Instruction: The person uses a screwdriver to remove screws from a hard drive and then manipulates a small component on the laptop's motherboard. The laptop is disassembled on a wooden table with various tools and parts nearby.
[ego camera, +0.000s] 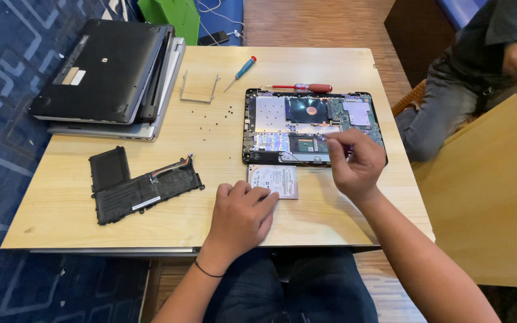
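— Trouble spots first: the right hand (354, 162) is pinched over the near edge of the opened laptop base (313, 127), fingertips closed as if on something thin. What it grips I cannot tell; it is too small to make out.

— And the left hand (242, 216)?

— Loosely curled, knuckles up, resting on the bench (330, 72) with its fingertips touching the hard drive (275, 179), which lies flat just in front of the base. It holds nothing; it only steadies.

— So what could go wrong?

— My guess: a pull at the wrong angle could strain whatever thin part sits between those fingertips, or a slip could drag them across the bare circuit board. A nudge from the left hand could also push the drive toward the bench edge, which is near.

— Anything else loose?

— Small black screws (218, 119) lie scattered between the metal bracket (198, 88) and the base; a sleeve sweeping past could roll them off. The removed battery (142, 187) lies well to the left, and the blue screwdriver (240, 72) and red screwdriver (300, 88) lie beyond the base, out of the way.
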